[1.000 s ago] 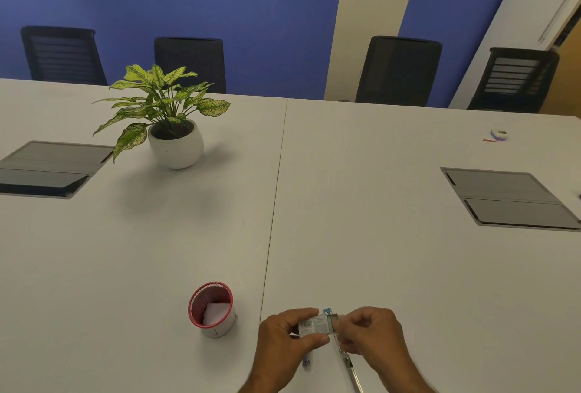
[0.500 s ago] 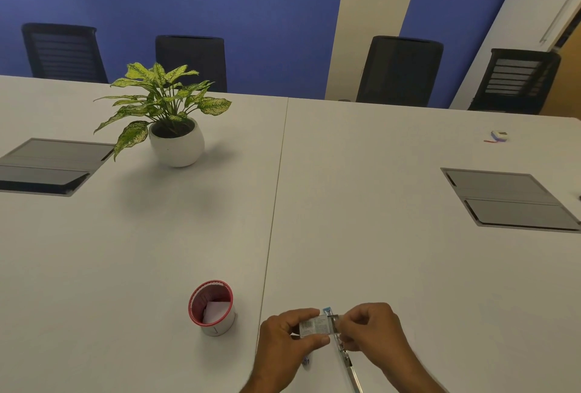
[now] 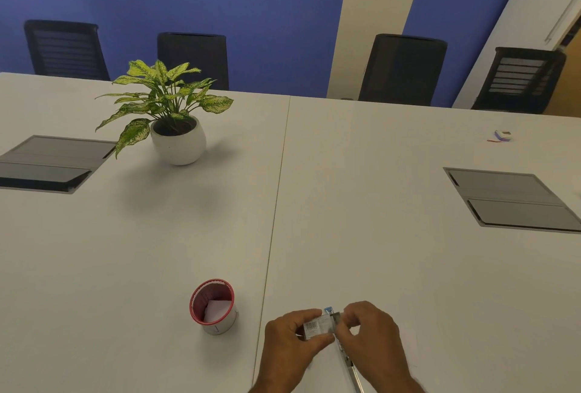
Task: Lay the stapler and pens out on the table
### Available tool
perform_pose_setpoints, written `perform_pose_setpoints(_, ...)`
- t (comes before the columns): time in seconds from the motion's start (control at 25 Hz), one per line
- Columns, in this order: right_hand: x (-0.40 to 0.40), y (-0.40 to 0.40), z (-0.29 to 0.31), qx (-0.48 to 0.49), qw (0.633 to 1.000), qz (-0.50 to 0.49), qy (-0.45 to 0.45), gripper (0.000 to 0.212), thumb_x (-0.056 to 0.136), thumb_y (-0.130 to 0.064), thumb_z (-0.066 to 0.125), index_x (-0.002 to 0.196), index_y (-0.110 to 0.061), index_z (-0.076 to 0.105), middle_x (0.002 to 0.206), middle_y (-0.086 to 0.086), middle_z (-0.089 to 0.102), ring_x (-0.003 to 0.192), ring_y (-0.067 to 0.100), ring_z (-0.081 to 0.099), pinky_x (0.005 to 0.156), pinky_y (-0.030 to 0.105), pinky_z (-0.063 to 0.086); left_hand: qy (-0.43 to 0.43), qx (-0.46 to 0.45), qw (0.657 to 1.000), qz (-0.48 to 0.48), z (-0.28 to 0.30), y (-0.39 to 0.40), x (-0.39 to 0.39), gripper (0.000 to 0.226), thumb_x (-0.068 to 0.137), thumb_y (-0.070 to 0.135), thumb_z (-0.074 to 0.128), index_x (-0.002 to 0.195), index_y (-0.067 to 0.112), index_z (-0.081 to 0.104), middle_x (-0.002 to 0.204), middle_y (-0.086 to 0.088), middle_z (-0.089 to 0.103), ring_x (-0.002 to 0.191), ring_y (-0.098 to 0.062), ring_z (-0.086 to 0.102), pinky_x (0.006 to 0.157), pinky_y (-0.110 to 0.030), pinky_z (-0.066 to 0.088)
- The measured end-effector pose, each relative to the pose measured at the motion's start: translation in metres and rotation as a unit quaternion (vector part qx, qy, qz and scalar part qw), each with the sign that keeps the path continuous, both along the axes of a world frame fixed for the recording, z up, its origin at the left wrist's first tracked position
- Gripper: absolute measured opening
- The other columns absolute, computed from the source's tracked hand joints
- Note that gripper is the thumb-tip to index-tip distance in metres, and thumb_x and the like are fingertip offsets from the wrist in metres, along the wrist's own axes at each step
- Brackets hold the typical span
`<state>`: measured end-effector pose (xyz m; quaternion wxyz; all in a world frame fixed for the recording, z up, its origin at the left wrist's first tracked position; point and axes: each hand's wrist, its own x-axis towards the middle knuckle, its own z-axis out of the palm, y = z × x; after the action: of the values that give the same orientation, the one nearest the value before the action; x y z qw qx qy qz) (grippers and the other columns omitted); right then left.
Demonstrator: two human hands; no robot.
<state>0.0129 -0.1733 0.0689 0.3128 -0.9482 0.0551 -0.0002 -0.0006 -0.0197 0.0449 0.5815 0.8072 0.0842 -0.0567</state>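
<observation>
Paper [image 3: 217, 311] inside red-rimmed cup [image 3: 201, 290], beside left hand [image 3: 287, 350]

Red-rimmed white cup [image 3: 213, 307], barcoded packet [image 3: 317, 327]

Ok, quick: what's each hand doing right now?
Left hand: fingers pinch the small barcoded packet.
Right hand: fingers curled, pinching the packet's other end.

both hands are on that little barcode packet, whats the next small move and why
Probably pull the right hand gently away while the left hand keeps its pinch. Both hands grip the small packet from opposite ends just above the table, and the right fingers pinch a piece at its end, so parting them likely opens it.
</observation>
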Motion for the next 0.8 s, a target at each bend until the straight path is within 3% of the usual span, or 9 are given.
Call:
perform_pose_setpoints(0.12,0.0,-0.001,-0.004,0.014,0.998,0.011,-0.054,0.012,0.075,-0.018,0.07,0.067,-0.024,0.062,0.078,-0.017,0.064,0.071,0.008,0.063,0.06,0.021,0.056,0.002,-0.004,1.0,0.007,0.001,0.001,0.0,0.04,0.061,0.027,0.091,0.094,0.038,0.072,0.092,0.014,0.073,0.079,-0.007,0.069,0.066,-0.01,0.056)
perform_pose_setpoints(0.28,0.003,-0.004,0.001,0.183,0.977,-0.088,-0.071,0.021,0.076,-0.007,0.074,0.065,-0.023,0.067,0.074,-0.012,0.071,0.074,0.007,0.068,0.065,0.022,0.056,0.008,-0.021,1.0,0.012,0.002,0.005,0.002,0.04,0.059,0.023,0.093,0.091,0.039,0.073,0.087,0.009,0.075,0.079,-0.002,0.069,0.065,-0.012,0.056)
perform_pose_setpoints(0.36,0.008,-0.01,0.003,0.291,0.941,-0.17,-0.035,0.017,0.078,-0.003,0.072,0.069,-0.017,0.068,0.072,-0.004,0.075,0.072,0.016,0.072,0.07,0.03,0.058,0.011,-0.029,0.999,0.013,0.001,0.006,0.003,0.04,0.06,0.023,0.092,0.091,0.039,0.073,0.087,0.008,0.075,0.08,0.0,0.069,0.066,-0.013,0.057)
perform_pose_setpoints(0.44,0.012,-0.017,0.004,0.414,0.884,-0.218,-0.002,0.016,0.079,0.004,0.069,0.084,-0.01,0.064,0.072,0.011,0.075,0.071,0.03,0.072,0.07,0.039,0.059,0.01,-0.032,0.999,0.012,0.0,0.007,0.004,0.04,0.06,0.024,0.092,0.093,0.038,0.074,0.088,0.008,0.076,0.08,0.0,0.069,0.068,-0.014,0.057)
perform_pose_setpoints(0.52,0.014,-0.02,0.007,0.505,0.83,-0.232,0.039,0.017,0.084,0.009,0.062,0.094,-0.004,0.062,0.075,0.019,0.071,0.069,0.033,0.069,0.065,0.038,0.058,0.008,-0.034,0.999,0.013,0.0,0.007,0.005,0.04,0.06,0.025,0.092,0.093,0.038,0.074,0.088,0.009,0.076,0.08,-0.001,0.07,0.068,-0.015,0.058)
perform_pose_setpoints(0.72,0.016,-0.018,0.006,0.607,0.716,-0.292,0.185,0.017,0.082,0.003,0.045,0.077,0.007,0.061,0.073,0.019,0.057,0.059,0.029,0.056,0.047,0.027,0.051,0.0,-0.038,0.999,0.011,0.001,0.003,0.007,0.041,0.053,0.037,0.092,0.09,0.041,0.073,0.087,0.009,0.077,0.08,-0.003,0.07,0.067,-0.014,0.057)
perform_pose_setpoints(0.8,0.017,-0.018,0.004,0.609,0.698,-0.285,0.245,0.02,0.081,-0.008,0.049,0.077,0.006,0.064,0.07,0.018,0.059,0.05,0.023,0.047,0.041,0.022,0.04,-0.004,-0.041,0.999,0.012,0.002,0.002,0.008,0.044,0.047,0.047,0.086,0.089,0.043,0.072,0.086,0.009,0.077,0.08,-0.003,0.07,0.067,-0.013,0.057)
